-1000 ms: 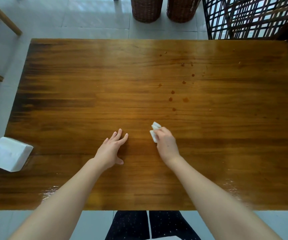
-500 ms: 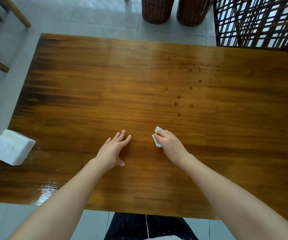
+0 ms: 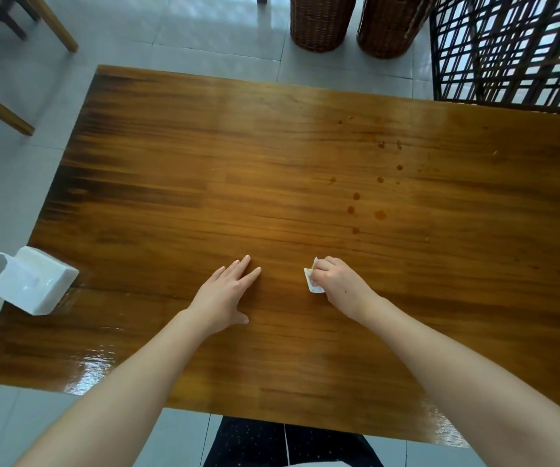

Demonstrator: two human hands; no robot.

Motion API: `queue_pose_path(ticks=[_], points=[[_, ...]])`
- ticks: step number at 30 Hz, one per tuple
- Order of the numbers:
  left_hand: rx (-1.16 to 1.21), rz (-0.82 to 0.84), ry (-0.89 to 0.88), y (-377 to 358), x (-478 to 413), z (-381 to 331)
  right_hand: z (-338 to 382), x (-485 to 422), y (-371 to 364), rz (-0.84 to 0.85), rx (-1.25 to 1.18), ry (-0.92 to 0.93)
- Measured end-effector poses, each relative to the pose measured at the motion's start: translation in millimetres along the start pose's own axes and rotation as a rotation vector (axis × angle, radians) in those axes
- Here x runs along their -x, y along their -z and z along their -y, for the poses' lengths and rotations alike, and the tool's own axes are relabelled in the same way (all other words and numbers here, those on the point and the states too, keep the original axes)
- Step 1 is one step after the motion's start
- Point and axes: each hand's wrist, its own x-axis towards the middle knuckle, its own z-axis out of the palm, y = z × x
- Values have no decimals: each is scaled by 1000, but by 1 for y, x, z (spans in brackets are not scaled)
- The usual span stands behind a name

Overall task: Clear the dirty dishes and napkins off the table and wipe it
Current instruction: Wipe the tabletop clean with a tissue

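Right hand: fingers are curled, and one small folded white napkin is pinched under them and pressed onto the table. Only the napkin's left edge is seen past the fingers.

Left hand: laid flat, palm down, fingers straight and slightly spread, nothing held. It is set just left of the right hand, with a gap of bare wood between the two.

Both hands are placed on the near half of the table, close to its middle.

Spots: roughly a dozen brown drops are scattered beyond the right hand, toward the far right. The nearest one is well apart from the napkin. The smallest specks can't be counted exactly.

One wet sheen is seen near the near-left edge.

One white pack is set at the table's left edge, partly overhanging it, well apart from both hands.

No dishes are seen on the table.

Beyond the far edge, two wicker baskets are stood side by side on the tiled floor. One dark lattice screen is placed to their right. Wooden chair legs are seen at top left.
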Motion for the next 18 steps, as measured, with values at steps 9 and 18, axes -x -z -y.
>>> queue_pose_path(ticks=[9,18], points=[[76,-142,-27,20,-31,-11,-74,1,23,-379,-229,-608],[34,-64,11,44,-75,-21,-3,-39,0,-344,-275,-464]])
